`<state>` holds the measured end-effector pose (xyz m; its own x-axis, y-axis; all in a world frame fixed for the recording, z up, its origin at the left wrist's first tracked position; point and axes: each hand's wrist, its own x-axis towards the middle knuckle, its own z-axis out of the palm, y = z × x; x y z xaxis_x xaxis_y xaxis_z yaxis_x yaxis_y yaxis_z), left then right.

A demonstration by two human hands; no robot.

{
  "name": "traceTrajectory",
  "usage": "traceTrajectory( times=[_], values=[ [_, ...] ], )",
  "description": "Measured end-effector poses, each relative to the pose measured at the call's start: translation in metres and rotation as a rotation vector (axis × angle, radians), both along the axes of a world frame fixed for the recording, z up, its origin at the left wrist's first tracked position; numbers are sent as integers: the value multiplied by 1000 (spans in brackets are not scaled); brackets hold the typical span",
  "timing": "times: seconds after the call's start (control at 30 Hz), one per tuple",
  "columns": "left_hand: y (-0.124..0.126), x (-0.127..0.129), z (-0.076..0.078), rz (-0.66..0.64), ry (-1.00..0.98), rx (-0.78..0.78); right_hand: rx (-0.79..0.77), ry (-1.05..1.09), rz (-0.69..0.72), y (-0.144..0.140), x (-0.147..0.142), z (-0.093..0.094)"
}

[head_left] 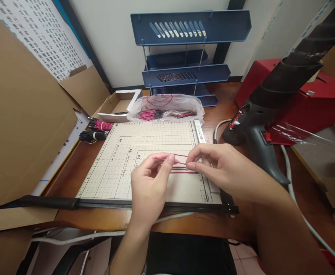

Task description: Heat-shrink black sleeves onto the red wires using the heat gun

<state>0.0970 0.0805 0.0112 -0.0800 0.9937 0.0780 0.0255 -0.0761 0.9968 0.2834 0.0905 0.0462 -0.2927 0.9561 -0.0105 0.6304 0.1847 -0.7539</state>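
My left hand [152, 179] and my right hand [213, 166] meet above a beige paper-cutter board [121, 164] printed with a grid. Both pinch thin red wires [181, 163], a few short lengths held together just over the board's right part. The left fingertips grip the wires' left end, the right fingertips grip them near the middle. The cutter's black blade arm [99, 203] lies flat along the board's near edge.
A clear plastic bag [167, 109] of red and black wire pieces lies behind the board. Bundled wires [97, 130] sit at its left corner. A black heat gun [259, 126] stands right, by a red box [313, 99]. Blue trays [187, 72] are behind; cardboard [21, 126] is left.
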Motion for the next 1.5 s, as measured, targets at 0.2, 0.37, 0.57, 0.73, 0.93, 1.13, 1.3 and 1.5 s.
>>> traceTrajectory(
  times=[0.2,0.37,0.57,0.73,0.93,1.13,1.3,1.5],
  values=[
    [4,0,-6,31,-202,-56,68,96,1,0,-6,3],
    [3,0,-4,23,-173,-44,96,88,-9,2,-8,3],
    [1,-2,-6,17,-129,-43,169,48,-3,1,-7,2],
    [1,-6,-11,4,-74,-49,262,26,28,1,-10,-1],
    [0,-3,-6,63,-118,-50,237,8,38,5,0,2],
    [-2,-3,-3,69,-230,-63,137,-226,-68,12,17,-8],
    [-2,-4,-6,38,-158,-45,43,-299,-68,15,15,-17],
    [-2,-5,-6,21,-74,-48,132,-404,-221,18,18,-23]
  ],
)
